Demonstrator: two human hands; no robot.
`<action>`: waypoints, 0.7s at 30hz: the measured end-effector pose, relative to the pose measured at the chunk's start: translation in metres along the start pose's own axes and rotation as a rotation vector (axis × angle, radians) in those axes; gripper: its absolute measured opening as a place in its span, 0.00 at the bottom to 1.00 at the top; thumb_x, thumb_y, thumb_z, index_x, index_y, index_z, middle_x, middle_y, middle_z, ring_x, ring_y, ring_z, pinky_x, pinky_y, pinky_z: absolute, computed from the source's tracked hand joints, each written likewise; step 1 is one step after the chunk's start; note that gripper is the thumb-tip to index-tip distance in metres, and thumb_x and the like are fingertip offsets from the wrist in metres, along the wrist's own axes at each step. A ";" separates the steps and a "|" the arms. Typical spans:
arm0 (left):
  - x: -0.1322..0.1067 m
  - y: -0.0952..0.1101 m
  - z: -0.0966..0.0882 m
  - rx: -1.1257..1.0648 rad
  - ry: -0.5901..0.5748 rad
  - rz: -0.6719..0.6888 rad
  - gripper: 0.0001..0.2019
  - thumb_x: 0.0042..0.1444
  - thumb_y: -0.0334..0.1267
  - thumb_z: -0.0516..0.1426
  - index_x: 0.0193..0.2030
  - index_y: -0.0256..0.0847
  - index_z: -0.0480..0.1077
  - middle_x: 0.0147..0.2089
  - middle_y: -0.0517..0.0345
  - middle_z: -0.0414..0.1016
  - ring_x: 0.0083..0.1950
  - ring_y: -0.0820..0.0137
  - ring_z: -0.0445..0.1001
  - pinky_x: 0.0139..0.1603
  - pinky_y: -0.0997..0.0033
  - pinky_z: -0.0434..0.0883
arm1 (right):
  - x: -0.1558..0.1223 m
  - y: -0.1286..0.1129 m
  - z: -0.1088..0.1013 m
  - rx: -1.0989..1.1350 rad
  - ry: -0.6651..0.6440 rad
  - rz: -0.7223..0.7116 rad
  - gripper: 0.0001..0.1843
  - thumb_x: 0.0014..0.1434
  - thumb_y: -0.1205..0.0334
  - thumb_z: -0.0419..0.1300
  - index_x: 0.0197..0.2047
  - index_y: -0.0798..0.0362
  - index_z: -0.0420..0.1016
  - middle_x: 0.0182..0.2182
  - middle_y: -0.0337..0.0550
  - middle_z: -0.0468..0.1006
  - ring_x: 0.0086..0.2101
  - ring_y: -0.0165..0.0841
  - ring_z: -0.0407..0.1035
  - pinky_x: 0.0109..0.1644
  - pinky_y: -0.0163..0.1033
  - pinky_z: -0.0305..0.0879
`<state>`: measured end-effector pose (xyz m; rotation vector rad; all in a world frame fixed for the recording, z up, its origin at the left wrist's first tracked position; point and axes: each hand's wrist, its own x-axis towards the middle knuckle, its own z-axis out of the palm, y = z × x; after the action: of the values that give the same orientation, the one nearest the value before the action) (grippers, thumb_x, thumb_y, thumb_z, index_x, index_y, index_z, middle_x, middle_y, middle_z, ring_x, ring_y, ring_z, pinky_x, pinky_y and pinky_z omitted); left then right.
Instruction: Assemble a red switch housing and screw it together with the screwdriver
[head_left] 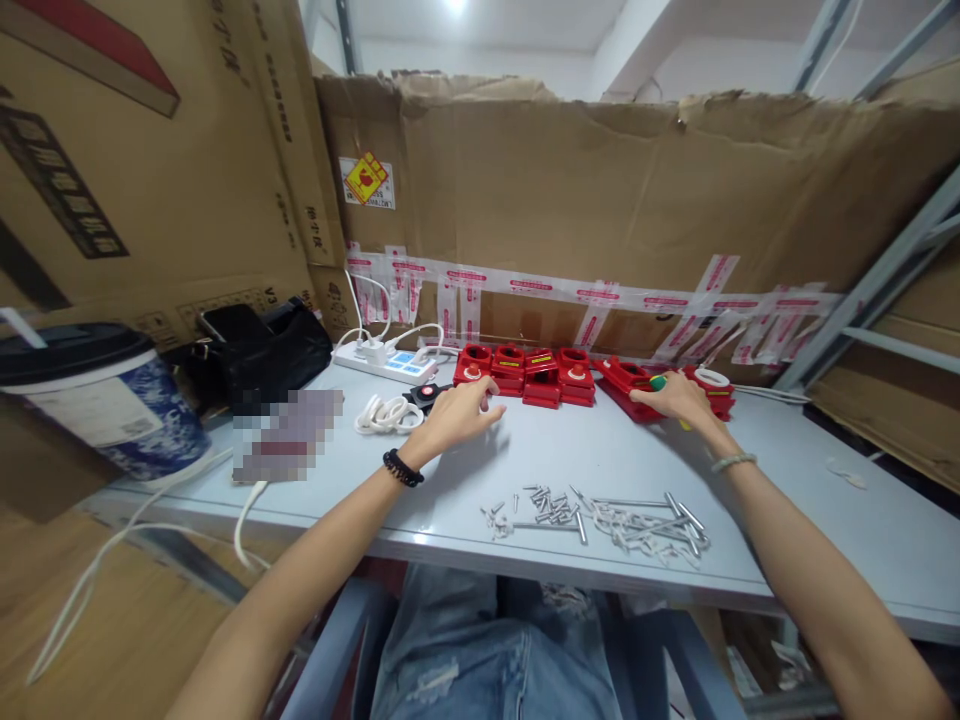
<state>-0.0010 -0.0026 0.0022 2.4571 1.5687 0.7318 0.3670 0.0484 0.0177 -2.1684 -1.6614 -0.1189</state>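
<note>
My left hand hovers over the table at the front of a row of red housings. Its thumb is stretched out, the fingers are partly bent, and nothing shows in it. A black part and a bunch of white rings lie to its left. My right hand is closed over something with a green end and a bit of yellow below the palm; its full shape is hidden. Beside that hand lie more red parts, and a white ring rests on the red behind it.
Screws, metal rods and small clear bags lie near the table's front edge. At the left stand a large cup, a black bag and a power strip. A cardboard wall closes off the back.
</note>
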 end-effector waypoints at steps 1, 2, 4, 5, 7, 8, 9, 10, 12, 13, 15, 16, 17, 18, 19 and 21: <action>0.000 0.000 0.000 0.001 0.004 0.002 0.14 0.57 0.48 0.52 0.45 0.43 0.66 0.36 0.59 0.75 0.32 0.67 0.73 0.33 0.69 0.63 | 0.001 0.003 -0.005 -0.020 -0.003 0.010 0.26 0.40 0.42 0.62 0.33 0.58 0.74 0.32 0.61 0.78 0.37 0.54 0.73 0.34 0.47 0.65; 0.000 -0.001 0.000 0.003 0.008 0.005 0.14 0.57 0.48 0.52 0.45 0.43 0.66 0.36 0.59 0.75 0.32 0.67 0.73 0.33 0.69 0.63 | 0.001 0.006 -0.011 -0.031 -0.007 0.021 0.24 0.41 0.42 0.61 0.32 0.56 0.74 0.31 0.58 0.78 0.37 0.52 0.73 0.34 0.45 0.65; 0.000 -0.001 0.001 0.003 0.016 0.009 0.14 0.57 0.48 0.52 0.45 0.43 0.66 0.36 0.59 0.75 0.32 0.67 0.73 0.33 0.69 0.63 | 0.002 0.012 -0.023 -0.002 -0.007 0.031 0.20 0.42 0.44 0.60 0.29 0.54 0.73 0.29 0.52 0.78 0.35 0.47 0.73 0.32 0.42 0.64; 0.000 -0.001 0.001 0.001 0.018 0.009 0.14 0.57 0.48 0.53 0.45 0.43 0.66 0.36 0.59 0.75 0.32 0.67 0.73 0.33 0.69 0.63 | 0.001 0.016 -0.029 0.045 -0.012 0.034 0.19 0.42 0.45 0.61 0.29 0.53 0.74 0.28 0.49 0.78 0.33 0.45 0.73 0.31 0.41 0.64; 0.000 0.000 0.000 -0.007 0.021 0.012 0.14 0.57 0.47 0.53 0.45 0.43 0.66 0.36 0.59 0.75 0.33 0.68 0.73 0.33 0.70 0.63 | -0.001 0.022 -0.039 0.138 -0.036 0.031 0.18 0.41 0.48 0.62 0.33 0.52 0.75 0.27 0.44 0.77 0.30 0.39 0.72 0.29 0.38 0.64; 0.000 0.001 0.000 -0.013 0.022 0.016 0.14 0.57 0.47 0.53 0.45 0.43 0.66 0.36 0.59 0.74 0.33 0.68 0.73 0.33 0.70 0.63 | -0.003 0.024 -0.042 0.182 -0.053 0.027 0.19 0.41 0.48 0.62 0.35 0.51 0.75 0.26 0.43 0.77 0.28 0.37 0.71 0.28 0.37 0.64; 0.000 0.002 -0.001 -0.018 0.022 0.021 0.14 0.57 0.47 0.53 0.45 0.43 0.66 0.36 0.59 0.74 0.33 0.68 0.73 0.34 0.70 0.64 | -0.005 0.026 -0.045 0.228 -0.069 0.021 0.21 0.41 0.49 0.62 0.38 0.51 0.75 0.26 0.42 0.77 0.26 0.35 0.70 0.26 0.37 0.64; -0.001 0.002 -0.001 -0.023 0.023 0.027 0.14 0.57 0.47 0.53 0.46 0.43 0.65 0.36 0.59 0.74 0.34 0.67 0.73 0.34 0.69 0.64 | -0.007 0.027 -0.047 0.277 -0.081 0.010 0.22 0.41 0.50 0.63 0.40 0.51 0.74 0.27 0.42 0.77 0.24 0.33 0.68 0.25 0.37 0.64; -0.001 0.002 0.000 -0.039 0.032 0.043 0.14 0.57 0.47 0.53 0.46 0.43 0.65 0.38 0.58 0.74 0.37 0.66 0.73 0.36 0.68 0.66 | -0.011 0.026 -0.049 0.360 -0.088 -0.028 0.24 0.40 0.51 0.64 0.42 0.52 0.74 0.28 0.42 0.77 0.22 0.32 0.66 0.23 0.37 0.63; -0.001 0.002 0.000 -0.050 0.042 0.055 0.15 0.57 0.47 0.53 0.47 0.42 0.65 0.39 0.57 0.73 0.39 0.65 0.73 0.38 0.66 0.67 | -0.013 0.024 -0.049 0.394 -0.092 -0.060 0.25 0.39 0.52 0.64 0.42 0.52 0.73 0.29 0.43 0.77 0.23 0.32 0.66 0.23 0.37 0.63; 0.000 0.002 0.003 -0.087 0.067 0.099 0.17 0.58 0.47 0.53 0.50 0.41 0.64 0.43 0.53 0.72 0.44 0.64 0.72 0.44 0.63 0.68 | -0.017 0.019 -0.051 0.423 -0.106 -0.145 0.25 0.38 0.53 0.65 0.41 0.53 0.73 0.31 0.43 0.76 0.25 0.32 0.66 0.25 0.37 0.64; 0.000 0.003 0.004 -0.117 0.077 0.129 0.18 0.58 0.47 0.52 0.52 0.41 0.63 0.46 0.51 0.71 0.47 0.63 0.71 0.47 0.62 0.68 | -0.019 0.016 -0.052 0.426 -0.119 -0.190 0.24 0.38 0.53 0.65 0.41 0.53 0.73 0.32 0.43 0.76 0.26 0.32 0.66 0.27 0.38 0.64; 0.001 0.004 0.006 -0.157 0.082 0.158 0.20 0.59 0.48 0.52 0.55 0.40 0.61 0.49 0.49 0.70 0.50 0.62 0.70 0.49 0.61 0.69 | -0.022 0.012 -0.054 0.426 -0.132 -0.235 0.24 0.39 0.53 0.65 0.40 0.53 0.73 0.32 0.43 0.76 0.27 0.33 0.67 0.29 0.38 0.65; 0.001 0.005 0.008 -0.204 0.080 0.185 0.23 0.59 0.49 0.52 0.58 0.41 0.59 0.53 0.47 0.68 0.53 0.62 0.69 0.51 0.61 0.69 | -0.024 0.008 -0.055 0.423 -0.148 -0.280 0.24 0.39 0.53 0.65 0.40 0.53 0.73 0.33 0.42 0.76 0.28 0.33 0.67 0.30 0.38 0.65; 0.002 0.007 0.010 -0.254 0.070 0.210 0.26 0.59 0.50 0.52 0.61 0.42 0.56 0.56 0.46 0.66 0.56 0.61 0.67 0.52 0.60 0.68 | -0.027 0.003 -0.057 0.421 -0.160 -0.321 0.23 0.39 0.53 0.65 0.39 0.53 0.74 0.33 0.42 0.76 0.30 0.33 0.68 0.32 0.39 0.65; 0.004 0.011 0.014 -0.350 0.034 0.256 0.31 0.59 0.52 0.52 0.66 0.44 0.49 0.64 0.45 0.59 0.63 0.60 0.62 0.55 0.59 0.68 | -0.034 -0.009 -0.059 0.418 -0.192 -0.402 0.21 0.39 0.54 0.65 0.38 0.53 0.74 0.34 0.41 0.76 0.32 0.35 0.69 0.36 0.39 0.66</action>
<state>0.0161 -0.0024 -0.0050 2.4076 1.0346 0.9949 0.3594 -0.0017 0.0631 -1.5639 -2.0002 0.3074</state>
